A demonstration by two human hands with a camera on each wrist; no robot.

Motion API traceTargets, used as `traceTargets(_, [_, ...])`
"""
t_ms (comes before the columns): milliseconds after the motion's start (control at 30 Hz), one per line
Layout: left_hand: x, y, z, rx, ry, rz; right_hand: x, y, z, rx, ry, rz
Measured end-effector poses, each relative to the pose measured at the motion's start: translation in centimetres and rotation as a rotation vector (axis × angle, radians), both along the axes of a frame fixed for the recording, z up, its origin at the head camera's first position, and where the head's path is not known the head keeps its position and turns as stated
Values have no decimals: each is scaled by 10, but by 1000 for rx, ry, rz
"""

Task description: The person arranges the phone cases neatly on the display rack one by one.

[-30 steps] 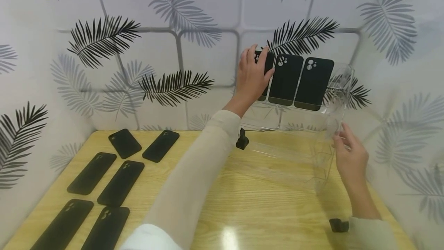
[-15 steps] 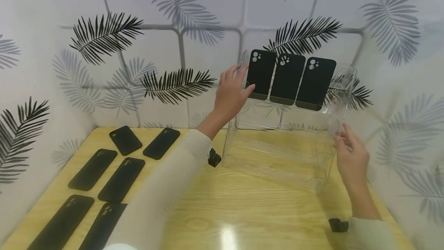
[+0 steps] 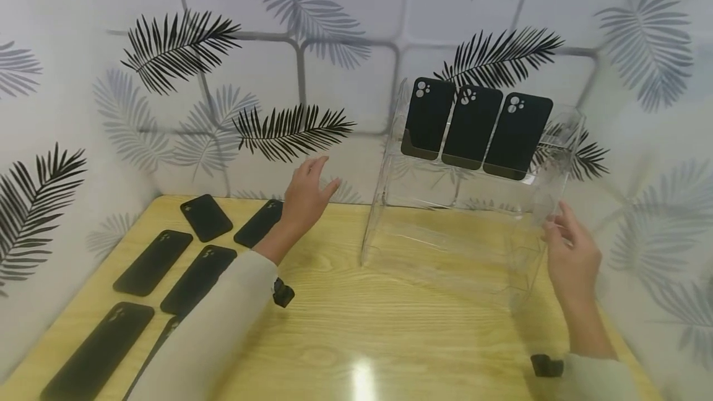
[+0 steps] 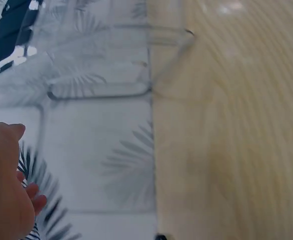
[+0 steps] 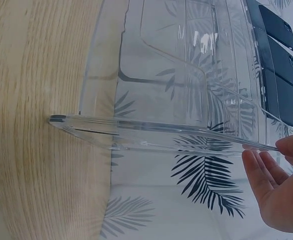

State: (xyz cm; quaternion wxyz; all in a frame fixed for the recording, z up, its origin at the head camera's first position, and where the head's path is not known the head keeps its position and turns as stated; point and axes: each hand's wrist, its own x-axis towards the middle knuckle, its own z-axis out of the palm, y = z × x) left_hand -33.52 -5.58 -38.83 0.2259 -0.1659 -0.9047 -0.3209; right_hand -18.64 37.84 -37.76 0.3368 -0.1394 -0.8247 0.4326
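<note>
A clear acrylic tiered display stand [image 3: 445,237] stands at the right of the table. On its top tier three black phone cases [image 3: 470,129] lean side by side, camera cutouts up. My right hand [image 3: 574,258] pinches the stand's right side panel between thumb and fingers; in the right wrist view the panel edge [image 5: 226,140] runs between them. My left hand [image 3: 306,197] hangs in the air left of the stand, fingers loosely bent and holding nothing. Behind its wrist a phone case [image 3: 259,224] lies on the table, partly covered.
More black phone cases, among them one near the front [image 3: 100,348] and one at the back [image 3: 206,217], lie flat on the left of the wooden table [image 3: 334,320]. A leaf-patterned wall [image 3: 345,5] rises behind the table. The lower tiers of the stand hold no cases.
My left hand has let go of the leftmost case on the top tier and moved left and down, away from the stand. My right hand stays on the side panel.
</note>
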Motion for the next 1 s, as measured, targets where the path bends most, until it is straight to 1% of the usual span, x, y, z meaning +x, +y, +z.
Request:
traceTargets(133, [-4,-24,-19,-32,-91,36,2,1,1,3,-8,-2])
traceTargets(267, [-11,-49,-36,-89,-195,66,2,1,1,1,-30,-8])
traceTargets(433, [-19,-80,-54,-140,-299,62,2,0,1,-1,-24,4])
traceTargets(533, [-24,-94,-63,-161,-340,51,2,0,1,2,-8,9])
traceTargets(600, [-28,-100,-68,-175,-354,48,2,0,1,2,0,8])
traceTargets(700, [-30,-104,-72,-199,-365,46,2,0,1,-4,-1,4])
traceTargets(800, [-31,-106,-74,-242,-378,40,2,0,2,-13,-14,0])
traceTargets(1000, [-32,-105,-79,-342,-436,41,3,0,2,-11,-21,11])
